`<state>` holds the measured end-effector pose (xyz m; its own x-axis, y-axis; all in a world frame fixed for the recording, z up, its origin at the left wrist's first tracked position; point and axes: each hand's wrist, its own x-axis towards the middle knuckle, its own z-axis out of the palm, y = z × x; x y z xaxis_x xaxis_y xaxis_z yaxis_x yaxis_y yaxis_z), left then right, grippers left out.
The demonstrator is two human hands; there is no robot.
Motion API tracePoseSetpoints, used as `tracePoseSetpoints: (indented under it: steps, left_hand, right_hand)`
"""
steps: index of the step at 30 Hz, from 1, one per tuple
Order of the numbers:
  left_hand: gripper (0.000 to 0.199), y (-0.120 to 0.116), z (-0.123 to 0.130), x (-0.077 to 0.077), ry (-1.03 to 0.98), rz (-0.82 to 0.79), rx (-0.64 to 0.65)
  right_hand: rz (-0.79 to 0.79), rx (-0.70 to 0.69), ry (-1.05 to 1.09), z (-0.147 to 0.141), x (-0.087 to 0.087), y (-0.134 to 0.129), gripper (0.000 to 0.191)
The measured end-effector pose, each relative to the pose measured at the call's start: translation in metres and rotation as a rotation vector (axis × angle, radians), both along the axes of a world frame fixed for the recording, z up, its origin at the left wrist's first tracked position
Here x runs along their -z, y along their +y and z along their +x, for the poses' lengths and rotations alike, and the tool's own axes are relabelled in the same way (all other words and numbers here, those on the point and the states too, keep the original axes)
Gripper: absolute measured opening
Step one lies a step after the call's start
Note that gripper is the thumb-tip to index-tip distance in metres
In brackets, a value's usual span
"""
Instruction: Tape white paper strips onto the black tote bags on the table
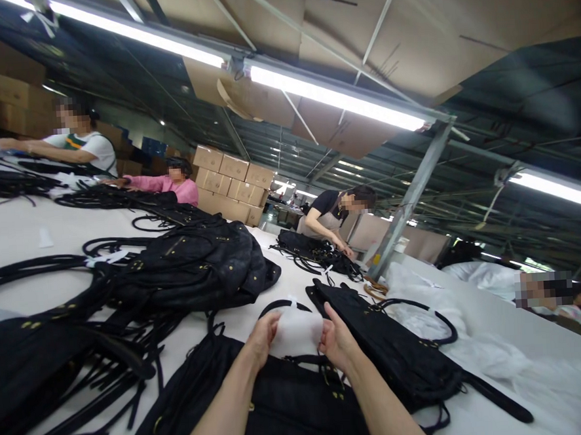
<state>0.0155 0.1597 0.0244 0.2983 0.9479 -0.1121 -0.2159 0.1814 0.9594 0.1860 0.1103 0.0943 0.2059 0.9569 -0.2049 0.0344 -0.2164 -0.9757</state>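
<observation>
A white sheet [297, 334], perhaps paper or thin foam, is stretched between my two hands near the handle [285, 304] of a black bag. My left hand [264, 337] pinches its left edge. At the right edge my right hand [335, 338] grips it, thumb pointing up. Beneath my forearms lies the black bag [302, 407], flat on the table, with small gold-coloured fittings. Part of the handle passes behind the sheet. Another black bag [392, 349] rests just right of my right hand.
More black bags [189, 263] with loose straps heap up on the left of the white table [49, 225]. Clear plastic [516, 361] lies at the right. A metal post [412, 197] stands beyond. Several people work around; one person [330, 218] bends over bags ahead.
</observation>
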Motion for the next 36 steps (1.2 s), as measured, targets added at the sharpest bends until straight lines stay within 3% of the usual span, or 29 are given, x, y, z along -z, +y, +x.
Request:
tracePoseSetpoints:
  steps: [3, 6, 9, 14, 17, 22, 25, 28, 30, 32, 34, 36]
  left_hand:
    - [0.051, -0.005, -0.007, -0.004, -0.037, -0.007, -0.012]
    - [0.046, -0.015, -0.009, -0.012, 0.017, -0.006, -0.034]
    - [0.038, -0.027, -0.014, -0.027, 0.140, 0.017, -0.021]
    - [0.031, -0.061, -0.039, -0.068, 0.405, 0.161, 0.099]
    - [0.028, -0.104, -0.060, -0.093, 0.534, 0.332, 0.254]
    - [0.019, -0.217, -0.102, -0.115, 0.629, 0.589, 0.599]
    - [0.034, -0.280, -0.127, -0.114, 0.675, 0.736, 0.729]
    - [0.057, -0.317, -0.146, -0.100, 0.834, 0.930, 0.723]
    - [0.064, -0.327, -0.152, -0.085, 0.931, 1.029, 0.691]
    - [0.064, -0.329, -0.154, -0.069, 0.985, 1.127, 0.661]
    - [0.064, -0.329, -0.153, -0.056, 1.020, 1.208, 0.625]
    - [0.066, -0.328, -0.151, -0.049, 1.064, 1.250, 0.602]
  right_hand:
    - [-0.020, 0.037, 0.186, 0.001, -0.027, -0.030, 0.048]
    - [0.042, -0.042, 0.205, -0.006, -0.040, -0.075, 0.049]
    - [0.156, -0.262, -0.048, -0.022, -0.031, -0.129, 0.051]
    - [0.262, -0.461, -0.506, -0.049, 0.006, -0.216, 0.037]
    - [0.331, -0.611, -0.740, -0.054, 0.021, -0.252, 0.042]
    - [0.361, -0.652, -0.939, -0.062, 0.021, -0.276, 0.052]
    - [0.354, -0.668, -1.069, -0.068, 0.022, -0.282, 0.062]
    - [0.342, -0.683, -1.181, -0.069, 0.027, -0.293, 0.074]
    - [0.409, -0.609, -1.226, -0.069, 0.033, -0.308, 0.068]
    - [0.577, -0.541, -1.250, -0.070, 0.039, -0.331, 0.058]
    - [0.730, -0.568, -1.259, -0.077, 0.043, -0.362, 0.050]
    - [0.781, -0.673, -1.258, -0.090, 0.046, -0.395, 0.041]
